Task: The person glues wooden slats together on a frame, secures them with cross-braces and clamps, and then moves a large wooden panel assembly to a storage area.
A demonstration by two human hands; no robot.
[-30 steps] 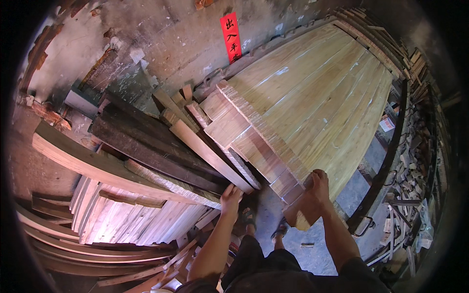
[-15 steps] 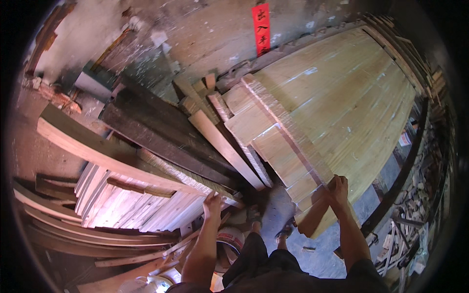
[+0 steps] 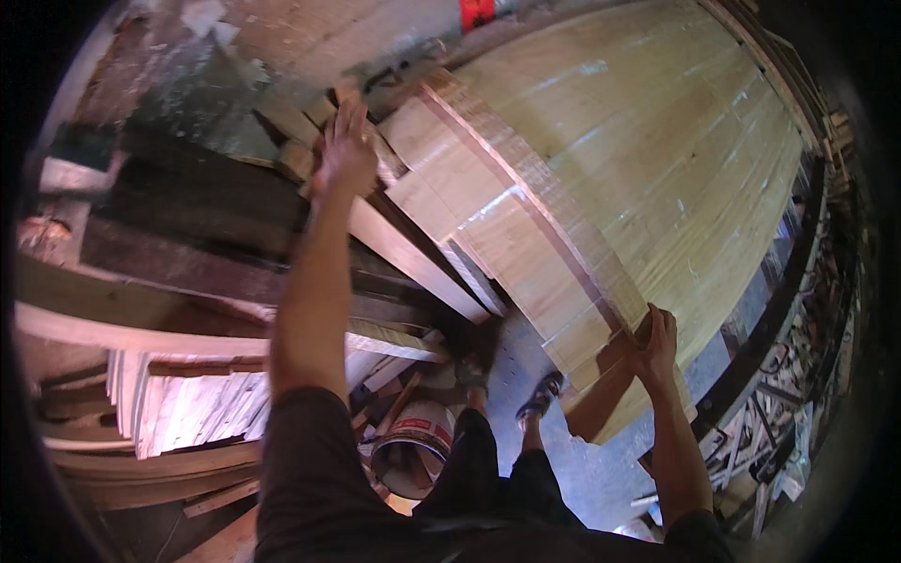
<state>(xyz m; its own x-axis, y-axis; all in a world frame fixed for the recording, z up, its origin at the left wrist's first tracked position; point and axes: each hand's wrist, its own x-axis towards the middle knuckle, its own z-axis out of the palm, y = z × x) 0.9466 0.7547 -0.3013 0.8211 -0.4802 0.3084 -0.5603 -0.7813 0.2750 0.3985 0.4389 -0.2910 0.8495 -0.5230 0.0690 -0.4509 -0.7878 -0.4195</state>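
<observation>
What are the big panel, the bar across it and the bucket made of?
Panel: wood, seemingly unpainted; grain and board seams show, though pale glints leave a clear coat possible.
Bar: wood too, likely rough-sawn, judging by its coarse, streaky top.
Bucket: perhaps plastic, by its smooth, pale wall; painted metal can't be ruled out.

The broad panel of joined boards is pale wood, smooth, with a faint sheen and whitish streaks; the bar across it near its left edge is rough-looking wood. Beyond that edge, dark timbers look matt, the wall rough, the sleeve matt cloth.
</observation>
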